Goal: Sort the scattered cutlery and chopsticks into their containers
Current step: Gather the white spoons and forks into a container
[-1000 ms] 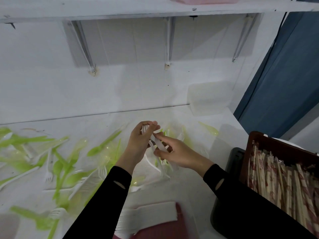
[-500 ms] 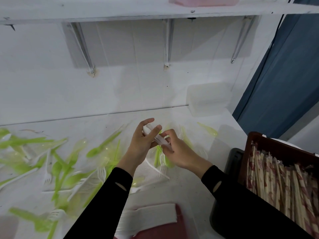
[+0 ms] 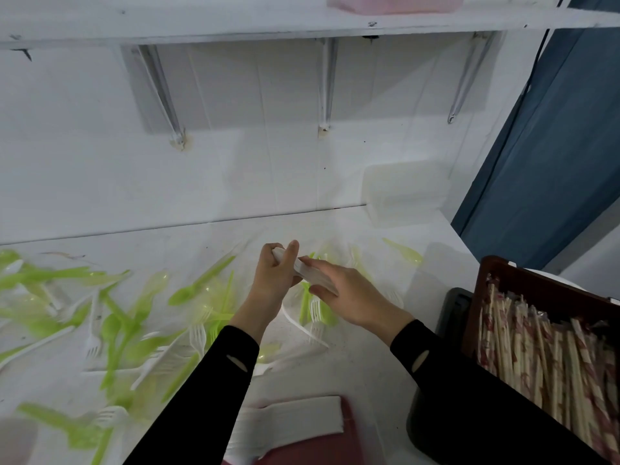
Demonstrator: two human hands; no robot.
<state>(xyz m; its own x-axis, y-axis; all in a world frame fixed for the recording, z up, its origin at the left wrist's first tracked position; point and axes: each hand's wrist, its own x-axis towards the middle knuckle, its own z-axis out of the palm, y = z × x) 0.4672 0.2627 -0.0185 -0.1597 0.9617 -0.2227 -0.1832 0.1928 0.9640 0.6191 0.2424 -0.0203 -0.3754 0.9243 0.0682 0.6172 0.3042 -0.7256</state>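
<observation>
Head camera looks down on a white table [image 3: 362,374] against a white wall. Both hands meet above its middle and hold one bundle of white cutlery [image 3: 310,272] between them, lifted off the surface. The left hand [image 3: 273,280] wraps its curled fingers round the far end, thumb raised alongside. The right hand [image 3: 350,297] grips the near end, fingers laid over the top and thumb underneath. Whether the bundle is forks or knives cannot be told.

Green spoons [image 3: 188,292] and white forks [image 3: 198,337] lie scattered and overlapping across the left half of the table and under the hands, blurred in places. A single green piece [image 3: 402,251] lies apart, far right.

At the near edge a red container [image 3: 318,451] holds a neat stack of white cutlery [image 3: 295,421]. To the right a brown crate [image 3: 483,297] filled with paper-wrapped chopsticks [image 3: 536,370] rests on a black bin [image 3: 453,310]. A clear box [image 3: 402,193] stands at the back right corner.
</observation>
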